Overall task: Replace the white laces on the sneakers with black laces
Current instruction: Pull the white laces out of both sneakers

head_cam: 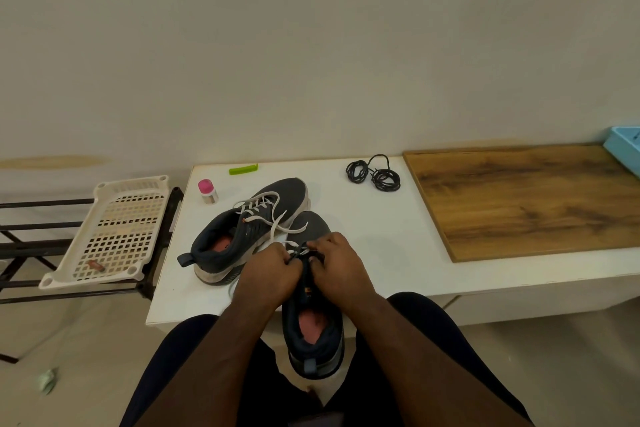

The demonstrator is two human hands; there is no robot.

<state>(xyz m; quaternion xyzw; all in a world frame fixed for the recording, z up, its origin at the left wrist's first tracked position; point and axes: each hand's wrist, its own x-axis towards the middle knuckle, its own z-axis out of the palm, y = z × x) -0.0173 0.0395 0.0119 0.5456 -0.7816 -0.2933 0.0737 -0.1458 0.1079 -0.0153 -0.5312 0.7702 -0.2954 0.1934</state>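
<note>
Near dark-grey mesh sneaker (313,326), desk (381,253) front edge: left hand (268,270) & right hand (337,263) fingers pinching its white flat lace (289,230). Step: unlacing, prob. early. Next: pull lace thru eyelets; coiled black cord laces (374,174) wait at desk rear.

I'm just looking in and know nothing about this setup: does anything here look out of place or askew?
Slightly. The near sneaker hangs heel-first over the table edge, held by both hands at its white laces. The white basket sits tilted on the dark rack. Something pale green lies crumpled on the floor.
</note>
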